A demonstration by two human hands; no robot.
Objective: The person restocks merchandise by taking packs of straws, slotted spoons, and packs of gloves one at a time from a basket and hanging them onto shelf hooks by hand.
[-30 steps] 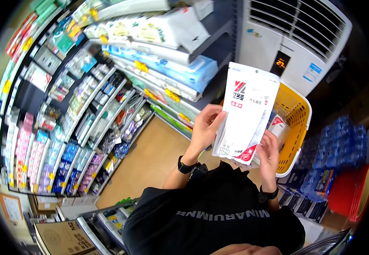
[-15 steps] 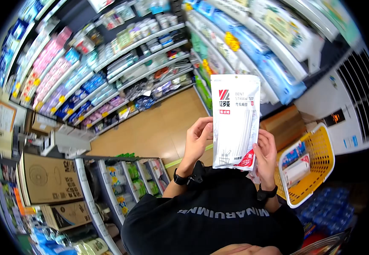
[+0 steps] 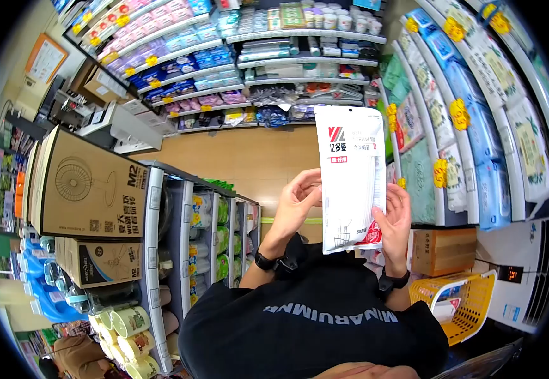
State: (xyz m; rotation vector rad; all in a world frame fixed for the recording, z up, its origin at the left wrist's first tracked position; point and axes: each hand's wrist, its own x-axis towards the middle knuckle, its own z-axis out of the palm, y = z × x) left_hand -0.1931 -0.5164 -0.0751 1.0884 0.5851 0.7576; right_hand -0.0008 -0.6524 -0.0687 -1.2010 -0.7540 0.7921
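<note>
A white packet of bent straws (image 3: 350, 180) is held upright before my chest, its printed front turned towards me. My left hand (image 3: 299, 199) is at its left edge, fingers bent and their tips hidden behind the packet. On the lower right edge, my right hand (image 3: 393, 221) grips it, thumb on the front beside the red corner print. Black bands circle both wrists.
Stocked shelves (image 3: 306, 60) stand ahead across a tan floor (image 3: 224, 155). More shelving (image 3: 442, 158) lines the right. A yellow basket (image 3: 470, 309) with goods inside sits lower right, near a cardboard box (image 3: 442, 249). Fan boxes (image 3: 91, 183) top the left shelf unit.
My view has turned to the right, so the shelves ahead now look level and the basket appears lower. The straw packet stays in my hands, tipped slightly differently.
</note>
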